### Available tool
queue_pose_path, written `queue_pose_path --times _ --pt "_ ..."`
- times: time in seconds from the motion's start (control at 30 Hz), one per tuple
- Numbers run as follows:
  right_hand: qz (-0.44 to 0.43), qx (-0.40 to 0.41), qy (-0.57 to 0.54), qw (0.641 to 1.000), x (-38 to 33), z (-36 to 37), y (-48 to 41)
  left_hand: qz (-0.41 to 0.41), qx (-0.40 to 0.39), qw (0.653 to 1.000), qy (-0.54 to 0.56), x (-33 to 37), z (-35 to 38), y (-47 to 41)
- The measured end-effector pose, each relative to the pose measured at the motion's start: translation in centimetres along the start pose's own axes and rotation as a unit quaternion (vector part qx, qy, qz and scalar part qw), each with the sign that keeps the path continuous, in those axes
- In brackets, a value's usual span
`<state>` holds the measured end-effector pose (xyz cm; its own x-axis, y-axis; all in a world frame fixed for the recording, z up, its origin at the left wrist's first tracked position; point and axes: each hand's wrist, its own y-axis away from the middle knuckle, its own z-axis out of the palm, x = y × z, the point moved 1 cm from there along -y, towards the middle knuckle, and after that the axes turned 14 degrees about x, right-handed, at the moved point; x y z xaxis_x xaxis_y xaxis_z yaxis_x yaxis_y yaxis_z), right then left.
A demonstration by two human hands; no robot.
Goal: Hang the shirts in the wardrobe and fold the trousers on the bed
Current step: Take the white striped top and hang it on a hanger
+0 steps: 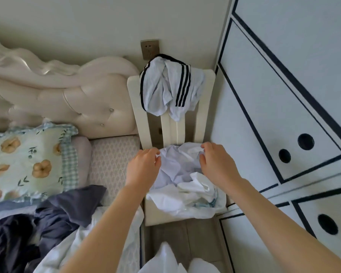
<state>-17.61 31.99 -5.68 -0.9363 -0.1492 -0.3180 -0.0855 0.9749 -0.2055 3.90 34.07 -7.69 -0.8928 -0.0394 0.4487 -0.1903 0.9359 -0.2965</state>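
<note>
On a cream chair (205, 107), the left hand (144, 166) and right hand (215, 162) each pinch, fingers curled, the top edge of a crumpled white shirt (177, 168) heaped on its seat, a striped top (165, 89) over its back, dark trousers (67, 211) to its left.

White shirt (171, 85) (black stripes); floral pillow (26, 160); navy trousers (53, 219).

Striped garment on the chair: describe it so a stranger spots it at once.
Beside the white wardrobe with dark-trimmed doors stands a cream chair. The garment hangs over the top of its back. Unlike the plain white clothes on the seat, it bears three dark stripes.
</note>
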Motion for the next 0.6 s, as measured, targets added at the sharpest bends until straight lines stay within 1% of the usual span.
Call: queue_pose_path --times 0.13,0.3,0.6 --pt "-0.002 0.008 0.0 1.0 -0.5 0.4 -5.6 0.013 -0.01 1.0 -0.002 -0.3 0.9 -6.2" --pt "-0.003 0.003 -0.007 1.0 0.1 1.5 -12.2 0.008 -0.021 1.0 0.001 -0.1 3.3 -13.0" --pt "-0.027 -0.004 -0.011 1.0 2.2 3.1 -26.7 -0.02 0.002 1.0 -0.014 0.0 5.2 -27.3"
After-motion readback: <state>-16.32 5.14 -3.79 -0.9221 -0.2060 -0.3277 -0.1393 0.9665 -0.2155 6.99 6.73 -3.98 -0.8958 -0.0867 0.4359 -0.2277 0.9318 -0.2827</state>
